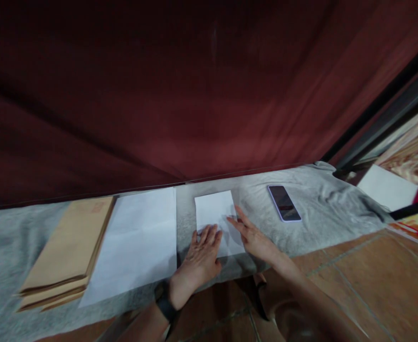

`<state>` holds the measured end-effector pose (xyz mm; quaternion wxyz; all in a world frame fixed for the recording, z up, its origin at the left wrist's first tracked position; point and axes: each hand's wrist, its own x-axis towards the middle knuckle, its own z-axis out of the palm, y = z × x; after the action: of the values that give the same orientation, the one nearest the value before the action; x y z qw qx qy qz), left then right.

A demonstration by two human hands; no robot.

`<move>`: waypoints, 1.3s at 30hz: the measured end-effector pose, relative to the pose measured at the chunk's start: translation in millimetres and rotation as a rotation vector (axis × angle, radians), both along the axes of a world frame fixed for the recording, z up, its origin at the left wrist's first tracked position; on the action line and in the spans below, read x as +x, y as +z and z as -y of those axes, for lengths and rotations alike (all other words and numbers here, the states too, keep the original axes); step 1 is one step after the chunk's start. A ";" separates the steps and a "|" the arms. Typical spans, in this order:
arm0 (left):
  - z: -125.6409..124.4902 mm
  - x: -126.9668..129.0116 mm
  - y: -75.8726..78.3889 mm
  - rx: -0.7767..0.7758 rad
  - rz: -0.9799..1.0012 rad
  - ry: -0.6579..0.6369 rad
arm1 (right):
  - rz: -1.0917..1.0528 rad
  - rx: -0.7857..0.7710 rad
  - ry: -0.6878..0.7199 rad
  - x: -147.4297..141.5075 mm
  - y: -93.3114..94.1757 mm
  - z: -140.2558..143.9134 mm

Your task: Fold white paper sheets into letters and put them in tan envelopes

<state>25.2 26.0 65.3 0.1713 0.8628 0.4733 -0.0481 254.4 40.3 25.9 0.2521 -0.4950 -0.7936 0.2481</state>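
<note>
On the grey cloth (315, 199) covering the desk, a small folded white sheet (214, 211) lies just ahead of the person, its long axis running away from the body toward the red curtain (194, 95). Both hands rest flat on its near half. The left hand (201, 254) presses the near left corner, fingers extended and close together. The right hand (253, 237) lies on the right edge, fingers stretched forward and slightly spread; neither hand pinches anything. The two hands are about equally near the sheet. A larger white paper stack (137, 242) lies just left, then a pile of brown envelopes (69, 251). A phone (284, 203) lies to the right, apart.
</note>
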 end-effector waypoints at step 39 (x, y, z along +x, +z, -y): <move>-39.6 -38.5 -0.9 -0.132 0.530 0.270 | -0.112 -0.346 -0.073 20.8 21.5 -5.8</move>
<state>-13.3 65.7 64.4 0.3495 0.7616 0.5182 0.1713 275.1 46.0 47.4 0.2157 -0.5450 -0.7053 0.3989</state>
